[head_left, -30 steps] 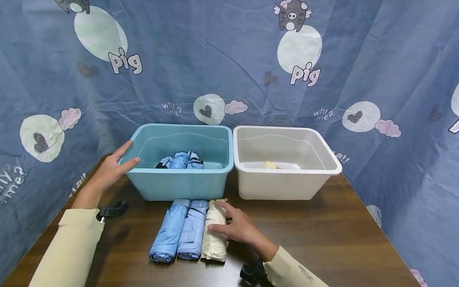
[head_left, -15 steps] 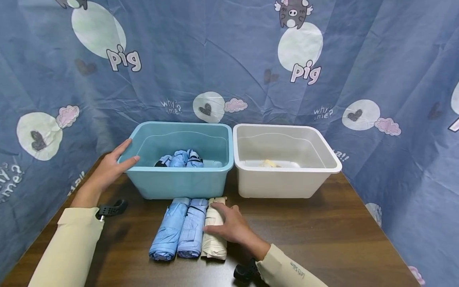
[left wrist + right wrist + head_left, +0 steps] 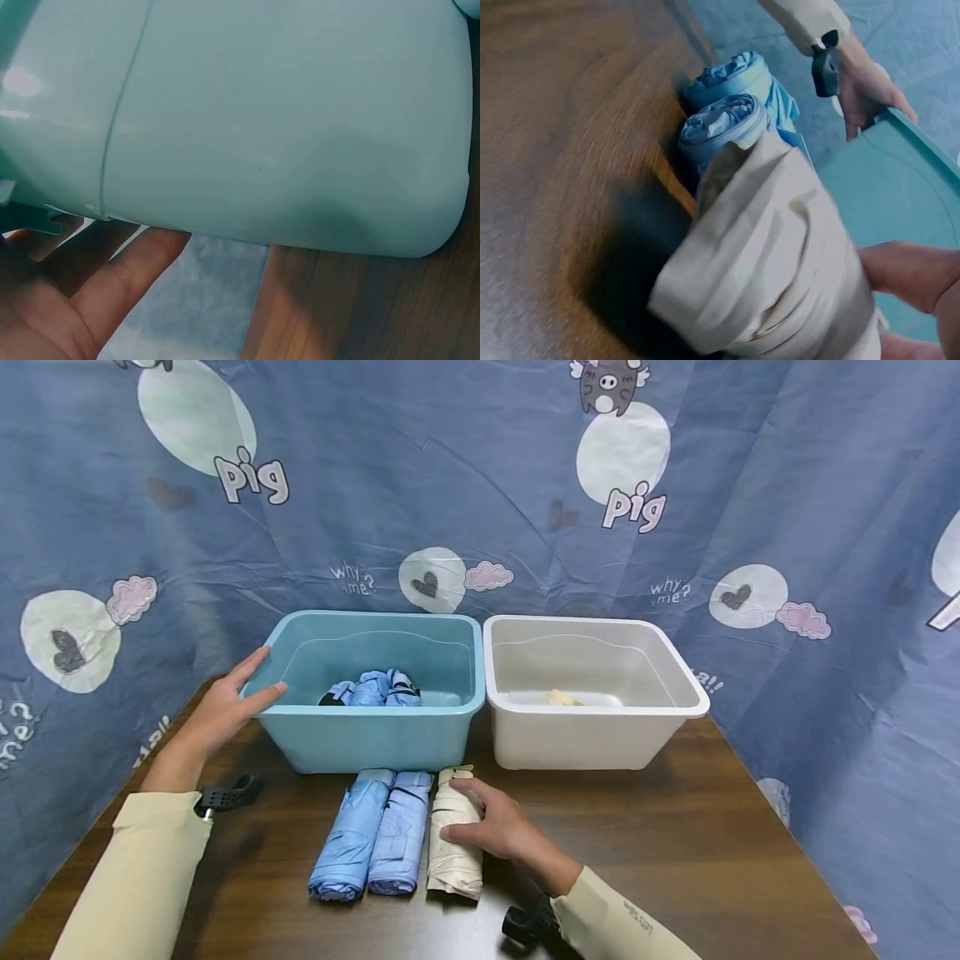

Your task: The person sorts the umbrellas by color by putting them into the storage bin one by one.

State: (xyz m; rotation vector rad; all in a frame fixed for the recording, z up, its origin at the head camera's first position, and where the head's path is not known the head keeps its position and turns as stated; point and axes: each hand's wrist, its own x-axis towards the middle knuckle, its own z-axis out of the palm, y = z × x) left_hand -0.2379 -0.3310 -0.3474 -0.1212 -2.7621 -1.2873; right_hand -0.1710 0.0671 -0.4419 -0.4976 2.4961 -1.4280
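Note:
My right hand point(image 3: 498, 827) grips a cream roll of cloth point(image 3: 453, 847) from above and its right side, thumb and fingers across it. In the right wrist view, its loose near end point(image 3: 757, 255) shows above a dark shadow on the table. To its left lie a periwinkle cloth roll point(image 3: 400, 835) and a light blue cloth roll point(image 3: 351, 839), side by side; a narrow gap separates them from the cream one. My left hand point(image 3: 225, 706) holds the left front corner of the teal tub point(image 3: 375, 739), thumb over the rim; its other fingers point(image 3: 135, 281) are partly hidden by the tub wall.
Several blue bundles with black bands point(image 3: 371, 689) lie inside the teal tub. Beside it stands a white tub point(image 3: 570, 739) with a small cream item point(image 3: 558, 697) in it. The wooden table point(image 3: 660, 860) ends before a blue printed curtain point(image 3: 510, 468).
The cream roll has shifted slightly right, away from the periwinkle roll, along with my right hand. My left hand stays at the teal tub's corner. The head view has tilted slightly.

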